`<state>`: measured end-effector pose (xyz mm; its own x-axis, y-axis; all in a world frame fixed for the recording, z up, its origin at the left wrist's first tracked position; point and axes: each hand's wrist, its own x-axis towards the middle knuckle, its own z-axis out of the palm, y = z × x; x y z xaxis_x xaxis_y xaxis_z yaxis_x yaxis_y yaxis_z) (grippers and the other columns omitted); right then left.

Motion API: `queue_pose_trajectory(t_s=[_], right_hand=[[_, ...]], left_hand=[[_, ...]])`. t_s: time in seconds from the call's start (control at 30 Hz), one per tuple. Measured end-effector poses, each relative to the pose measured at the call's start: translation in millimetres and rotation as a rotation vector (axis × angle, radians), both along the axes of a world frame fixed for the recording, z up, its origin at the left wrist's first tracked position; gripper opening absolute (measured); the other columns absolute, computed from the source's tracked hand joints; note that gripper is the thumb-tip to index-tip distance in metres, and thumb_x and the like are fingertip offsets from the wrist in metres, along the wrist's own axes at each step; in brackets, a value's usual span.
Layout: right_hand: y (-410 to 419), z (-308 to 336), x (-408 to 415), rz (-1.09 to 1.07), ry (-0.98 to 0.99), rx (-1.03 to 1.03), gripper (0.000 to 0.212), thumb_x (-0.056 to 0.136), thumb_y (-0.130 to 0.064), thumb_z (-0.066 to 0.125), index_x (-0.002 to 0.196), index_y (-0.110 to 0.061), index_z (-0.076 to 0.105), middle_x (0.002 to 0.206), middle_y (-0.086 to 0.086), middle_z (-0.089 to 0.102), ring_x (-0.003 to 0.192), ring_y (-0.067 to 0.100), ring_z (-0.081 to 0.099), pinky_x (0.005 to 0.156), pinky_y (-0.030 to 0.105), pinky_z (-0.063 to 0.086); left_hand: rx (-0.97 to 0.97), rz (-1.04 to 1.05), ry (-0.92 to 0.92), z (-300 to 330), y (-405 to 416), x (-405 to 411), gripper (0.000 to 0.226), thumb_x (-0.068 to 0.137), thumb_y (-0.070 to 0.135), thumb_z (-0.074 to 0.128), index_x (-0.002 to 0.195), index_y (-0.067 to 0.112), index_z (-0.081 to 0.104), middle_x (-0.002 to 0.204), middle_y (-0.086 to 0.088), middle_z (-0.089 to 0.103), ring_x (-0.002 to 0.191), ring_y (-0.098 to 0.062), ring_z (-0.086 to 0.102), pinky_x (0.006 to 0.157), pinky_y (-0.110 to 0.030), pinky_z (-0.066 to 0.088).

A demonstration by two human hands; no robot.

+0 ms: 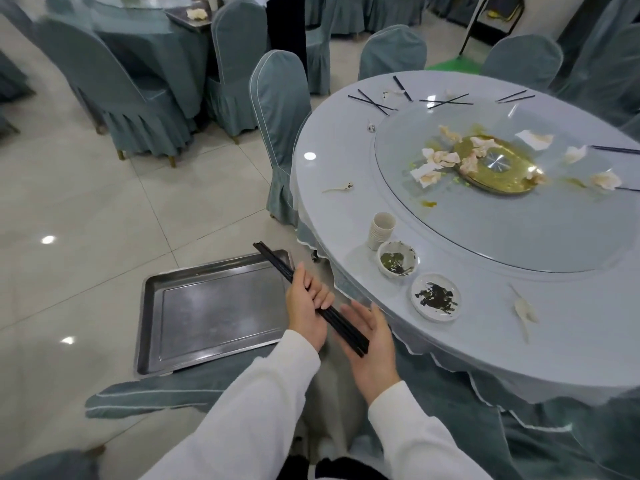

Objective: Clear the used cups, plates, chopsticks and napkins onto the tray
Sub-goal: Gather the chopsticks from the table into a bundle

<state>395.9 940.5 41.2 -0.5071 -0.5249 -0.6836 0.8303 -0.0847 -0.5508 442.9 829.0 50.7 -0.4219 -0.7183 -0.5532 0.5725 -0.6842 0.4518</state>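
Basically, snapshot by item:

Left hand (306,303): fingers curled round a bundle of black chopsticks (304,292), gripped mid-length so both ends stuck out; tips angled up over the tray's far corner.
Right hand (372,336): flat, palm up, fingers relaxed, under the bundle's near end. Judged as squaring the ends or steadying them before set-down; it gripped nothing.
Tray (214,308): steel, nothing on it, resting on a covered chair seat just beside the counter, likely parked there so loading is a short reach.
Counter (346,161): round, with a glass turntable (502,230) in the middle.
Cups (381,230): nested stack near the counter edge, already consolidated for one lift.
Bowl (397,258) and plate (435,296): dirty, just beside the cups on the near rim.
Napkins (436,164): crumpled, scattered on the turntable around a gold plate (498,168).
More chopsticks (374,100): loose pairs on the far rim.
Progress: early, nothing loaded yet. Next call: lay the bundle flat in the tray so it can't roll.
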Motion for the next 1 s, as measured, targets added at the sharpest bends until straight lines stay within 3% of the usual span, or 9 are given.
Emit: queue_pose_trajectory(t_s=[0.1,0.2,0.33,0.43,0.53,0.63,0.77,0.87,1.0], right_hand=[[9.6,-1.6,0.5,-0.008,-0.019,0.023,0.038,0.108,-0.031,0.055,0.126,-0.002,0.071,0.125,0.018,0.074,0.117,0.029,0.071,0.099,0.041,0.055],[24.0,-12.2,5.1,0.029,-0.045,0.005,0.037,0.108,-0.031,0.055,0.130,-0.005,0.070,0.126,0.013,0.075,0.126,0.029,0.067,0.114,0.048,0.048],[30.4,-17.9,7.5,0.069,-0.048,-0.004,0.034,0.108,-0.031,0.054,0.129,-0.010,0.071,0.129,0.007,0.075,0.130,0.023,0.064,0.117,0.045,0.044],[24.3,-14.2,20.1,0.132,-0.027,-0.030,0.034,0.106,-0.028,0.057,0.130,-0.008,0.070,0.128,0.010,0.075,0.126,0.023,0.066,0.114,0.042,0.047],[23.6,-12.0,36.2,0.264,0.040,-0.036,0.032,0.105,-0.026,0.059,0.124,-0.004,0.073,0.121,0.017,0.076,0.112,0.024,0.071,0.104,0.042,0.051],[24.7,-16.1,46.4,0.395,0.186,0.008,0.021,0.103,-0.022,0.060,0.100,-0.012,0.079,0.105,0.012,0.077,0.097,0.020,0.070,0.088,0.039,0.054],[22.9,-22.1,54.4,0.703,0.355,0.061,0.035,0.105,-0.039,0.058,0.096,-0.011,0.078,0.086,0.019,0.076,0.071,0.025,0.070,0.058,0.028,0.050],[19.2,-21.6,64.8,0.960,0.427,-0.028,0.053,0.097,-0.064,0.060,0.094,-0.015,0.080,0.079,0.022,0.076,0.063,0.027,0.070,0.051,0.025,0.047],[8.8,-13.0,94.5,1.179,0.521,-0.172,0.039,0.094,-0.061,0.061,0.085,-0.027,0.078,0.073,0.013,0.075,0.057,0.020,0.068,0.051,0.019,0.045]], left_hand=[[0.044,-0.010,0.016,-7.1,26.4,0.2,0.048,0.107,0.035,0.057,0.064,0.021,0.038,0.050,0.006,0.023,0.035,-0.008,0.022,0.034,-0.022,0.022],[0.063,-0.009,0.039,-15.3,42.1,7.9,0.048,0.107,0.032,0.056,0.064,0.021,0.037,0.050,0.006,0.023,0.035,-0.008,0.021,0.035,-0.022,0.019],[0.034,0.024,0.052,-16.4,49.3,22.1,0.050,0.107,0.031,0.054,0.062,0.021,0.034,0.048,0.005,0.022,0.035,-0.008,0.021,0.043,-0.025,0.012],[0.028,0.024,0.065,-10.5,59.3,28.0,0.052,0.108,0.029,0.054,0.061,0.021,0.032,0.046,0.005,0.021,0.032,-0.008,0.021,0.035,-0.021,0.017],[0.015,0.017,0.049,-0.4,62.7,36.8,0.052,0.108,0.030,0.054,0.063,0.021,0.031,0.047,0.005,0.021,0.032,-0.007,0.021,0.031,-0.019,0.020],[-0.018,0.019,-0.014,7.6,57.3,58.1,0.049,0.108,0.034,0.053,0.066,0.021,0.030,0.051,0.004,0.024,0.035,-0.008,0.026,0.035,-0.020,0.022],[-0.080,0.018,-0.162,9.7,52.4,97.7,0.045,0.108,0.035,0.052,0.069,0.018,0.039,0.062,-0.003,0.040,0.051,-0.016,0.043,0.050,-0.027,0.045],[-0.108,0.048,-0.188,8.6,49.4,132.1,0.043,0.108,0.033,0.051,0.071,0.013,0.060,0.073,-0.009,0.062,0.065,-0.021,0.063,0.067,-0.032,0.059],[-0.089,0.125,-0.132,9.9,39.9,179.5,0.047,0.110,0.030,0.048,0.081,0.006,0.077,0.085,-0.015,0.073,0.074,-0.024,0.074,0.070,-0.035,0.065]])
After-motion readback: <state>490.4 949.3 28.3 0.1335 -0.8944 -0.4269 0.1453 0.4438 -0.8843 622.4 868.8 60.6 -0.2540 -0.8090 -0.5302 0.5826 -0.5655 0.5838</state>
